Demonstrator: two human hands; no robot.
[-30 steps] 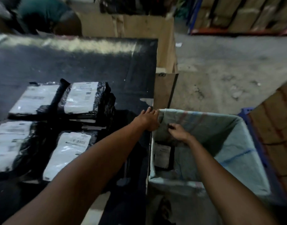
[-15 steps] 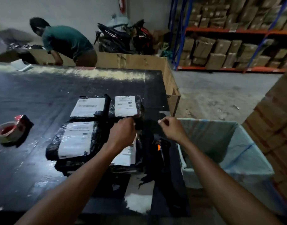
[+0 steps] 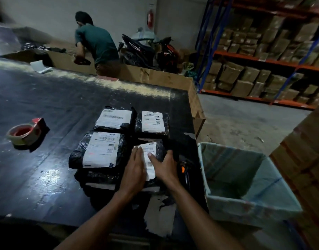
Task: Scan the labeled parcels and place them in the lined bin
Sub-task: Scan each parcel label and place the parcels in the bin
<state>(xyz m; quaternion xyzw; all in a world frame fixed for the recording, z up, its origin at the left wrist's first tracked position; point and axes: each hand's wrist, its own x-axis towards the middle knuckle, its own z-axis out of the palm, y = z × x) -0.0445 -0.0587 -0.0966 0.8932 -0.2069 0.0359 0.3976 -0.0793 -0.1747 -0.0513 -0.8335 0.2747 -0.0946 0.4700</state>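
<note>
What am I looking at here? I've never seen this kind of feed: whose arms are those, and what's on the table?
There is no machine: one camera sits on a person's head and looks forward and down, so both arms are theirs. On the black table lie at least four labelled parcels in black wrap and a tape roll. The left hand lies flat on the nearest parcel; the right hand grips its right side, thumb on the label. The lined bin stands right of the table. Another person works at the far side.
</note>
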